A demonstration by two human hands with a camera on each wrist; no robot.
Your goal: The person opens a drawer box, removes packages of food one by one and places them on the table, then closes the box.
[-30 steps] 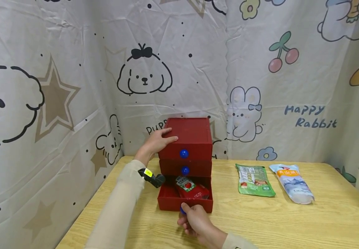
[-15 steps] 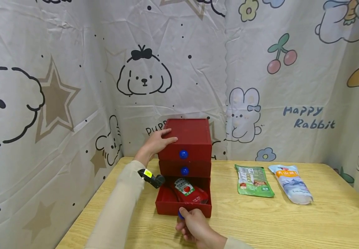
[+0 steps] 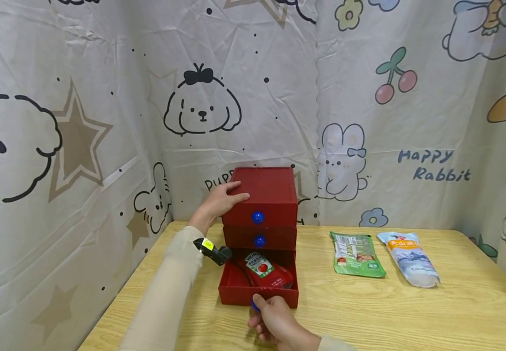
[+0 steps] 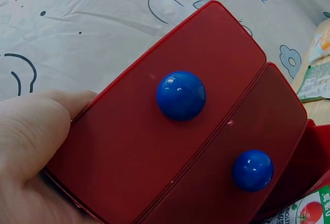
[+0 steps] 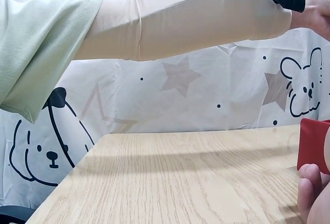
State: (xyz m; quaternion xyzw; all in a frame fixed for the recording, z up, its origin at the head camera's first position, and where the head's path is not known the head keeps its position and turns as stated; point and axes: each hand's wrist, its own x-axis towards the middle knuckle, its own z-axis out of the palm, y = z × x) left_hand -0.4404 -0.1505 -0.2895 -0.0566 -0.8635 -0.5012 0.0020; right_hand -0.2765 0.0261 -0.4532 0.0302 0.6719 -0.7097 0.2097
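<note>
A red three-drawer box (image 3: 265,185) with blue knobs stands on the table. My left hand (image 3: 218,201) rests on its top left edge, thumb and a finger extended over the lid; the left wrist view has this hand (image 4: 31,136) at the corner beside the top drawer's blue knob (image 4: 181,96). The bottom drawer (image 3: 235,295) is pulled out, with a red Heinz ketchup pouch (image 3: 270,275) lying inside. My right hand (image 3: 277,317) pinches this drawer's blue knob (image 3: 254,306), mostly hidden by the thumb. At the right wrist view's edge, the fingers (image 5: 309,188) touch the red drawer front.
To the right on the wooden table (image 3: 411,317) lie a green food packet (image 3: 358,254) and a blue and white pouch (image 3: 410,259). A patterned cloth (image 3: 275,117) hangs behind and at the sides. A black wrist camera (image 3: 212,250) sits on the left wrist.
My right hand has drawn the bottom drawer further out toward me, so more of the ketchup pouch shows. The movement is slight in the last half second. The left hand has stayed in place.
</note>
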